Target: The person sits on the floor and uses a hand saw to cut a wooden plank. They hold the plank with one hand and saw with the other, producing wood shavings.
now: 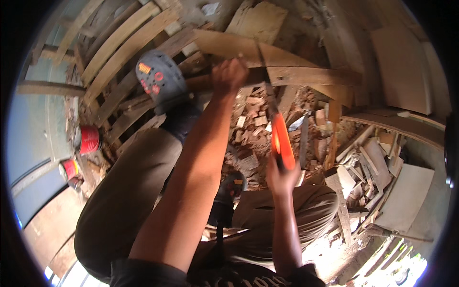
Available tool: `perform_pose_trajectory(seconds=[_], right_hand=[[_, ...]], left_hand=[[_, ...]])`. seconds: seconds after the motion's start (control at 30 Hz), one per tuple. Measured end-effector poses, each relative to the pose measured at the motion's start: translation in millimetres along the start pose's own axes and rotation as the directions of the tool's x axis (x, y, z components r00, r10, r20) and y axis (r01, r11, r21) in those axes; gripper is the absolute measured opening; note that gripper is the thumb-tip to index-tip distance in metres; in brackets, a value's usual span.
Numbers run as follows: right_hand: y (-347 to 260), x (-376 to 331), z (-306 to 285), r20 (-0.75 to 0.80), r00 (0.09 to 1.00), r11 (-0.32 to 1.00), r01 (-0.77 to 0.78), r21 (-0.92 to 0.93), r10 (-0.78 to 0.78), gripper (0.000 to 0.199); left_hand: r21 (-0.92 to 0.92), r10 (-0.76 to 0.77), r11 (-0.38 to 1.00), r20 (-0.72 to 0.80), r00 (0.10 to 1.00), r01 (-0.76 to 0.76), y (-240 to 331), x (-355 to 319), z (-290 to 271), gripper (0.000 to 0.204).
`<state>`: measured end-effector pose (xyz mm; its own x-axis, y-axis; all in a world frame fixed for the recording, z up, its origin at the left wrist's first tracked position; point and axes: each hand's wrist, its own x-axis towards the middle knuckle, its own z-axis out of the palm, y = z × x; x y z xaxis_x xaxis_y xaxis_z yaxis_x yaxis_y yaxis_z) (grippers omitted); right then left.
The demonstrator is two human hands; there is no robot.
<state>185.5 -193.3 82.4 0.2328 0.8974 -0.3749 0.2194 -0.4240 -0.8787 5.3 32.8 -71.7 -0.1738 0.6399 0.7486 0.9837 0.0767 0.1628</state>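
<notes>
My left hand [229, 75] presses down on a long wooden plank [306, 75] that lies across a stack of boards. My right hand [282, 176] grips the orange handle of a hand saw [282, 138]; its blade runs up to the plank just right of my left hand. My left foot in a grey clog [160, 81] stands on the boards beside the plank. My right foot in a dark clog [232, 184] rests lower down among wood scraps.
Long weathered boards [119, 48] lean at the upper left. A heap of small wood offcuts [253, 124] lies under the plank. Flat panels and slats [401, 71] pile up at the right. Two red cans [88, 139] stand on the floor at the left.
</notes>
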Motion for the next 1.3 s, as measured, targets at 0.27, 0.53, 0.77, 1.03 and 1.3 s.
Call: perform_pose_trajectory(seconds=[0.27, 0.53, 0.77, 1.03, 1.3], right_hand=[[-30.2, 70.5, 12.5, 0.006, 1.0, 0.994, 0.012, -0.108, -0.011, 0.017], [-5.7, -56.0, -42.7, 0.059, 0.972, 0.97, 0.232, -0.077, -0.228, 0.023], [-8.4, 71.8, 17.6, -0.033, 0.997, 0.997, -0.07, -0.015, 0.069, 0.014], [-5.1, 38.4, -2.7, -0.089, 0.963, 0.931, -0.268, -0.247, 0.254, 0.018], [10.7, -81.3, -62.6, 0.063, 0.99, 0.963, 0.135, -0.233, -0.123, 0.034]], left_hand=[[-0.071, -0.072, 0.986, 0.639, 0.766, 0.152, 21.9, 27.5, -39.1, 0.046], [0.021, -0.16, 0.969, 0.815, 0.557, 0.247, 24.5, 49.3, -55.0, 0.047], [-0.057, -0.08, 0.976, 0.805, 0.588, 0.21, 38.0, 44.2, -45.5, 0.049], [-0.074, -0.083, 0.975, 0.758, 0.647, 0.211, 25.9, 48.7, -45.9, 0.046], [-0.113, -0.027, 0.986, 0.614, 0.789, 0.121, 10.3, 23.6, -40.3, 0.052]])
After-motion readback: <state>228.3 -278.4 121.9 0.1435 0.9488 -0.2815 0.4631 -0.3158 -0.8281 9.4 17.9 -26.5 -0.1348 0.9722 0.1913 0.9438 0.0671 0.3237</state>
